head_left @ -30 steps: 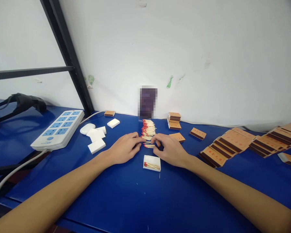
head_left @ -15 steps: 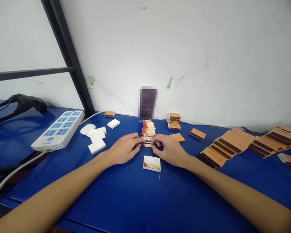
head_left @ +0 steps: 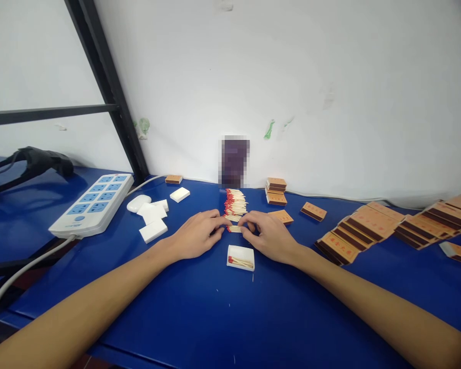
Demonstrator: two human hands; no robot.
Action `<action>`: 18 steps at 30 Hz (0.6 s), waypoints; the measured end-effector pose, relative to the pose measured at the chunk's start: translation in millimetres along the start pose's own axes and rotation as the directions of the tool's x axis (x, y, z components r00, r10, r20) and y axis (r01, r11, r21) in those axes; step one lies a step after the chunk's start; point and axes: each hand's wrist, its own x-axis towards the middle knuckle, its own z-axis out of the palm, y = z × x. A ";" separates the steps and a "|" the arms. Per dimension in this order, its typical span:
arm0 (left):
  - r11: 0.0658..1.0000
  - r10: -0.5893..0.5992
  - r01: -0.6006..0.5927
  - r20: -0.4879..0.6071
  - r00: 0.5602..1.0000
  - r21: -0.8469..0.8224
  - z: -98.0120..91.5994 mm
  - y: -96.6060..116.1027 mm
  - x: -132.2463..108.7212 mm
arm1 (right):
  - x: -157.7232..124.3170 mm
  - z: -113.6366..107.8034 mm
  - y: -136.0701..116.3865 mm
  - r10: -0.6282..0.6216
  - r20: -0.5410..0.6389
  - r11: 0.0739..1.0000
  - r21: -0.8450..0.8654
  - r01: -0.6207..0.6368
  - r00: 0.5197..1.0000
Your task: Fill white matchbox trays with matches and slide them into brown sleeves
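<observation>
A small bunch of matches [head_left: 235,229] lies crosswise on the blue table between my hands, red heads to the left. The thumb and fingertips of my left hand [head_left: 200,233] are closed at the head end. My right hand [head_left: 269,237] is curled, with its thumb and forefinger closed on the plain wooden ends. Just beyond them is a long pile of loose matches [head_left: 236,202], heads also leftward. Nearer to me sits a white matchbox tray [head_left: 247,252] with several matches lying in it.
At left are white matchbox trays [head_left: 153,231], a white rounded object [head_left: 139,203] and a power strip [head_left: 94,205]. Stacked matchboxes [head_left: 275,198] stand behind my right hand. Several orange matchbox sleeves [head_left: 374,223] spread rightward. A black metal frame [head_left: 111,87] rises at left.
My fingertips have shifted very slightly around the small bunch, and the matches in it lie closer together. The tray and the pile have stayed put.
</observation>
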 end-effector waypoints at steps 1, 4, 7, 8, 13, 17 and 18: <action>1.000 -0.001 0.001 0.001 1.000 0.001 0.1 0.0 0.1 | 0.0 0.0 0.1 -0.001 -0.001 1.000 0.002 0.001 1.000; 1.000 -0.015 0.015 -0.004 1.000 0.022 0.5 0.0 0.5 | -0.1 0.1 0.4 -0.001 -0.002 1.000 0.006 0.001 1.000; 0.999 -0.025 0.025 -0.012 1.000 0.038 0.8 0.0 0.8 | 0.0 0.4 0.6 0.000 -0.004 1.000 0.007 0.000 1.000; 0.999 -0.024 0.024 -0.015 1.000 0.039 0.9 0.1 0.9 | 0.0 0.5 0.6 0.000 -0.007 1.000 0.007 0.000 1.000; 0.999 -0.013 0.014 -0.022 1.000 0.029 0.6 0.1 0.8 | -0.3 0.3 0.5 -0.017 -0.010 1.000 0.020 0.018 1.000; 1.000 -0.014 0.014 -0.019 1.000 0.025 -0.2 0.6 0.7 | -0.9 -0.7 1.0 -0.065 -0.002 0.997 0.032 0.065 0.998; 1.000 -0.014 0.014 -0.018 1.000 0.025 -0.3 0.8 0.6 | -1.0 -0.8 1.3 -0.074 0.002 0.997 0.031 0.074 0.997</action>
